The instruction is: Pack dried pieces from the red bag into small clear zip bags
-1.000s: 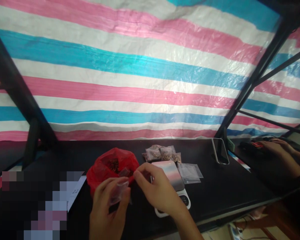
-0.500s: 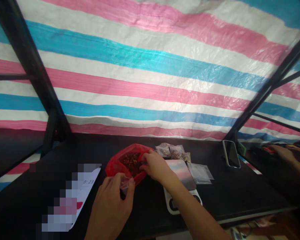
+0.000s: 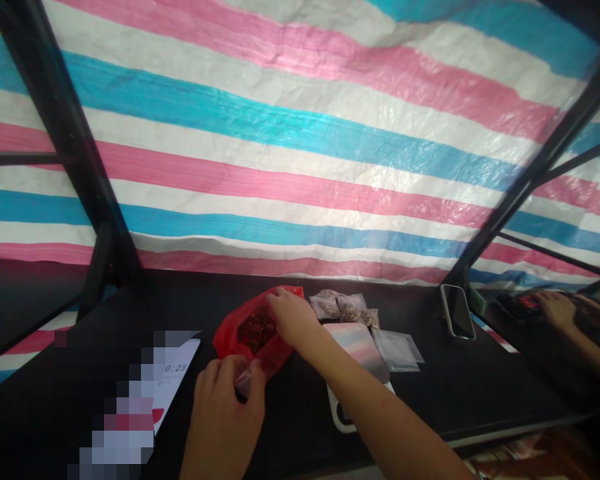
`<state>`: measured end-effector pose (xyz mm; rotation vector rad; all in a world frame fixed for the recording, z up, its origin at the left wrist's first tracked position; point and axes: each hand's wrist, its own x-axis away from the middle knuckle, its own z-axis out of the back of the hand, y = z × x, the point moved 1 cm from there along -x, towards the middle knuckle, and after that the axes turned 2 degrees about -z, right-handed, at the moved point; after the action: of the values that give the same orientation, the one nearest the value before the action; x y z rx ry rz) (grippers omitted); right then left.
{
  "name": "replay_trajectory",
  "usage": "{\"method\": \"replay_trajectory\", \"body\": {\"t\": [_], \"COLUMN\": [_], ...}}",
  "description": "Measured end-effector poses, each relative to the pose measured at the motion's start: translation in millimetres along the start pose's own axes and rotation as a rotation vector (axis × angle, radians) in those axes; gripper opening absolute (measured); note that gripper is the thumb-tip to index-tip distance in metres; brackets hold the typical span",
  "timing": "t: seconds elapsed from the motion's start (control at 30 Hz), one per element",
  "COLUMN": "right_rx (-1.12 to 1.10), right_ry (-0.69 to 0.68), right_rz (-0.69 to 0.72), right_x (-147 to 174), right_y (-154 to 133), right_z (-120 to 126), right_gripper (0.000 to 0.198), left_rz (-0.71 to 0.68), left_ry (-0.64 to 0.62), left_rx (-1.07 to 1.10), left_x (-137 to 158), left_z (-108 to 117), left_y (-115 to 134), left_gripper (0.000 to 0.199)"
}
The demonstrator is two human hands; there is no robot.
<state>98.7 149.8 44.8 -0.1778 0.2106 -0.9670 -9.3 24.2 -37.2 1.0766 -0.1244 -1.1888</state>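
A red plastic bag (image 3: 230, 328) lies with its mouth gaping, and dark reddish-brown dried bits (image 3: 256, 329) show inside. My right hand (image 3: 296, 323) reaches over the bag's far right rim, its fingers bent against the plastic; the fingertips are partly hidden. In front of the bag, my left hand (image 3: 229, 398) pinches a small clear plastic bag (image 3: 243, 379) between thumb and fingers. Under my right forearm sits a white kitchen scale (image 3: 364, 350) with a shiny metal plate, its display mostly covered.
Several filled clear packets (image 3: 344, 307) lie behind the scale, and flat clear bags (image 3: 398, 349) to its right. A phone (image 3: 176, 379) showing a timer lies left; another phone (image 3: 457, 311) leans back right. Striped sheeting (image 3: 290, 173) hangs behind. A co-worker's hands (image 3: 560, 309) are far right.
My right hand has moved up and left across the red bag, and the bag's mouth has changed shape. My left hand keeps the small clear bag, slightly lower in view.
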Motion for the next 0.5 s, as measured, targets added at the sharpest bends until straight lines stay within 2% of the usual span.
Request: {"method": "replay_trajectory", "body": {"t": [0.13,0.33,0.5], "right_rx": [0.031,-0.089,-0.159], "right_ry": [0.03,0.017,0.096], "right_rz": [-0.097,-0.074,-0.108], "right_x": [-7.6,-18.3,-17.6], "right_y": [13.5,21.9,23.4], "right_z": [-8.2,-24.9,-35.5], "right_gripper": [0.033,0.01,0.015], "left_rz": [0.083,0.269,0.431], "left_ry": [0.022,0.053,0.074], "left_rx": [0.049,0.281,0.537], "left_x": [-1.4,-13.0,-16.6], "left_z": [-1.0,1.4,1.6], "left_y": [2.3,3.9,-1.2], "left_gripper": [0.029,0.039,0.044]}}
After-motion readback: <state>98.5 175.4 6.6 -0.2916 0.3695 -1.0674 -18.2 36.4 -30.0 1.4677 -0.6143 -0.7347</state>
